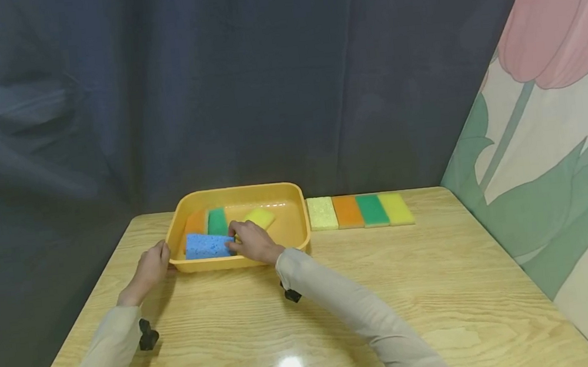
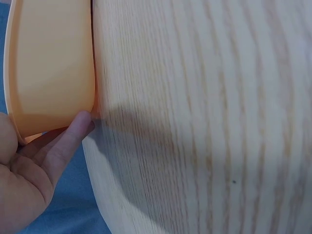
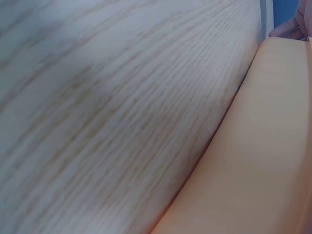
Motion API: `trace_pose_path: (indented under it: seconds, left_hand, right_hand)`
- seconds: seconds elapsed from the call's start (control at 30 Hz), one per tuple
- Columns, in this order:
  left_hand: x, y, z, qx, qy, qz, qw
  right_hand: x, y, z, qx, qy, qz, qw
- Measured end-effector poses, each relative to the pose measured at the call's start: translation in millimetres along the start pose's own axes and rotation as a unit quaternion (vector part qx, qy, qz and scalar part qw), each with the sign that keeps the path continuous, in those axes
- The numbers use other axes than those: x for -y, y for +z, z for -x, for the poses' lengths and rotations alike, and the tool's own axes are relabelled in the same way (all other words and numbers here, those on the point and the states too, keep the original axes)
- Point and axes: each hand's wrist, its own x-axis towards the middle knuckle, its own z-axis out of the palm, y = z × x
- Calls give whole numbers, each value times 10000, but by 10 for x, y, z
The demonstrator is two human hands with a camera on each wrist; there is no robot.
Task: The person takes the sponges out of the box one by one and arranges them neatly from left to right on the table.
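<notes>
A yellow plastic basin (image 1: 211, 264) stands at the back of the table. My left hand (image 1: 151, 268) grips its left end; in the left wrist view the thumb is at the rim and the fingers (image 2: 68, 141) reach under the outer wall (image 2: 53, 73). Inside the basin, my right hand (image 1: 255, 241) pinches the right end of a blue sponge (image 1: 207, 245). Behind that sponge lie an orange sponge (image 1: 196, 222) and a green sponge (image 1: 217, 221). A yellow sponge (image 1: 260, 217) is partly hidden by the right hand. Only the basin's outer wall (image 3: 243, 146) and the left hand show in the right wrist view.
Right of the basin, a row of flat sponges lies side by side: pale yellow (image 1: 322, 213), orange (image 1: 348, 211), green (image 1: 373, 209) and yellow (image 1: 396, 208). A dark curtain (image 1: 284, 78) hangs behind the wooden table (image 1: 443, 299); a tulip-patterned cloth (image 1: 554, 182) hangs at the right.
</notes>
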Motion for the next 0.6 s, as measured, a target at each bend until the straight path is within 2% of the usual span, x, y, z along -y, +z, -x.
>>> trace_pose_path:
  seconds: [0.27, 0.43, 0.6]
  left_hand:
    - [11, -14, 34, 88, 32, 214, 9997]
    - [32, -33, 25, -77, 166, -109, 9998]
    - [54, -25, 27, -59, 153, -217, 9996]
  right_hand:
    - [3, 57, 8, 17, -85, -421, 9991]
    - [30, 44, 5, -49, -107, -604, 9981]
    - [36, 46, -13, -7, -169, -416, 9990]
